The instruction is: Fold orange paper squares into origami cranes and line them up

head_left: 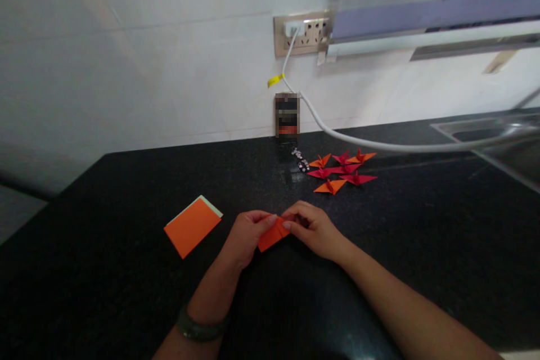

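Note:
Between my two hands is a small piece of folded orange origami paper, with crease lines showing on its face. My left hand grips its left side, thumb on top. At the upper right edge, my right hand pinches the paper between thumb and fingers. The fingers beneath the paper are hidden. Left of my left hand lies a stack of paper sheets, orange on top with a pale green sheet peeking out behind. Beyond my right hand sit several folded paper cranes in orange and red.
A dark countertop runs along a white tiled wall. A phone-like object, blurred out, leans on the wall near a small beaded strand. A white cable hangs from a socket toward the sink at right.

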Tool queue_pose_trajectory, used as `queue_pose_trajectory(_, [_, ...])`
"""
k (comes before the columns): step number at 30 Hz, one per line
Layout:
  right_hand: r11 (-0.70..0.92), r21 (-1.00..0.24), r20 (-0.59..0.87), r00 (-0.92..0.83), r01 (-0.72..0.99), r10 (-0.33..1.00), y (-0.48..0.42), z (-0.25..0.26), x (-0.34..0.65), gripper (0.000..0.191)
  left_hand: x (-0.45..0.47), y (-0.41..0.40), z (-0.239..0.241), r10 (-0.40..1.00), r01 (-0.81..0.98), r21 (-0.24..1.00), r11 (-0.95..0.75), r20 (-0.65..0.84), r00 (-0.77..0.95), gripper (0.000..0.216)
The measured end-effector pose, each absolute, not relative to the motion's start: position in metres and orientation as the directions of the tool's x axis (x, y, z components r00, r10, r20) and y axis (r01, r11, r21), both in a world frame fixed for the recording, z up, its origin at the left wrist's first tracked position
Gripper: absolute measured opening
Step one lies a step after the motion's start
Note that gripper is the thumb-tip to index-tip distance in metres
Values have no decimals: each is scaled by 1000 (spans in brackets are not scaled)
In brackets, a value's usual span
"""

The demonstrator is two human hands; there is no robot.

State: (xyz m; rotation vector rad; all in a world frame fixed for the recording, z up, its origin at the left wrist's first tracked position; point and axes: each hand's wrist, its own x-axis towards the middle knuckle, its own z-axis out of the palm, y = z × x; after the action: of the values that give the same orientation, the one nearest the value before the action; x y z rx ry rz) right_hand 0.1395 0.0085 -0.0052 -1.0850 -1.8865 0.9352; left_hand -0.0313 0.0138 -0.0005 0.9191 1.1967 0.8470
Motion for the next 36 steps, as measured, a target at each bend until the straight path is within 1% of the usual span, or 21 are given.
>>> queue_pose_trajectory(1, [278,-901,180,-297,332,938,9,-8,138,18,-31,13,0,910,-51,918,393,-380,168,19])
queue_pose_trajectory(2, [204,-926,115,-280,316,953,10,-11,137,18,-31,13,0,912,-42,921,387,-376,165,18])
queue_pose_trajectory(4, [103,-946,8,-296,307,955,12,-15,137,18,-30,13,0,917,-17,927,375,-368,155,18])
queue_pose_trajectory(6, [52,-950,-53,-324,307,945,13,-15,138,20,-30,13,0,923,13,934,356,-354,154,18])
queue_pose_trajectory(8, [27,-953,-80,-337,302,938,13,-13,139,20,-30,13,-1,928,45,942,333,-335,161,18])
queue_pose_trajectory(11, [14,-956,-91,-342,293,935,13,-10,138,18,-30,13,-1,931,90,946,313,-324,169,20])
queue_pose_trajectory(18, [50,-955,-55,-341,293,938,12,-11,138,17,-27,10,7,917,122,929,350,-366,157,18])
queue_pose_trajectory(29, [78,-949,-39,-357,307,933,11,-12,138,16,-25,10,7,958,170,953,250,-269,98,16])
queue_pose_trajectory(33, [71,-949,-43,-351,306,935,12,-10,139,15,-25,10,6,951,139,955,264,-282,131,23])
queue_pose_trajectory(35, [66,-950,-44,-342,304,939,13,-10,139,15,-26,10,7,955,174,955,241,-265,132,27])
queue_pose_trajectory(36, [64,-950,-46,-339,305,940,13,-11,140,14,-26,11,8,965,214,955,206,-235,121,26])
